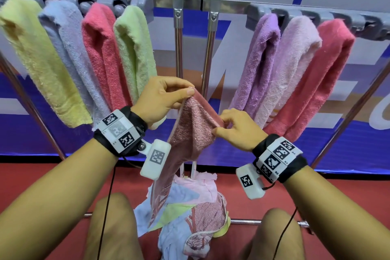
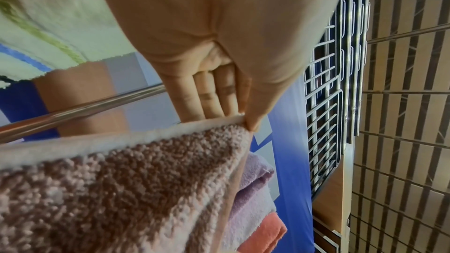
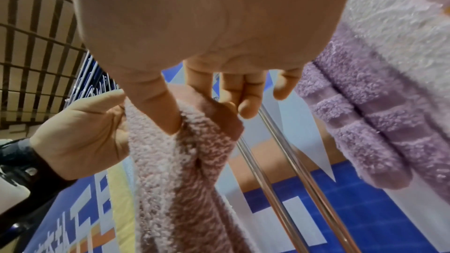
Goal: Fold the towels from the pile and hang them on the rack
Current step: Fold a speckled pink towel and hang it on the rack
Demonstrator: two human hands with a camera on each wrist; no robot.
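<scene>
While pinched by its top edge between both hands, hangs in front of the rack (image 1: 196, 3): dusty-pink towel (image 1: 190, 133), lower end trailing down onto the pile (image 1: 190, 213) on the red floor. Left hand (image 1: 160, 99) higher, thumb and curled fingers (image 2: 207, 97) nipping one corner at the fingertips, white hem just under them. Right hand (image 1: 238, 129) lower, thumb and forefinger clamping the other end of the edge, remaining fingers (image 3: 246, 95) loosely bent behind the cloth. Stretched taut and slanting between the two grips. Seven folded towels draped on the rack behind.
</scene>
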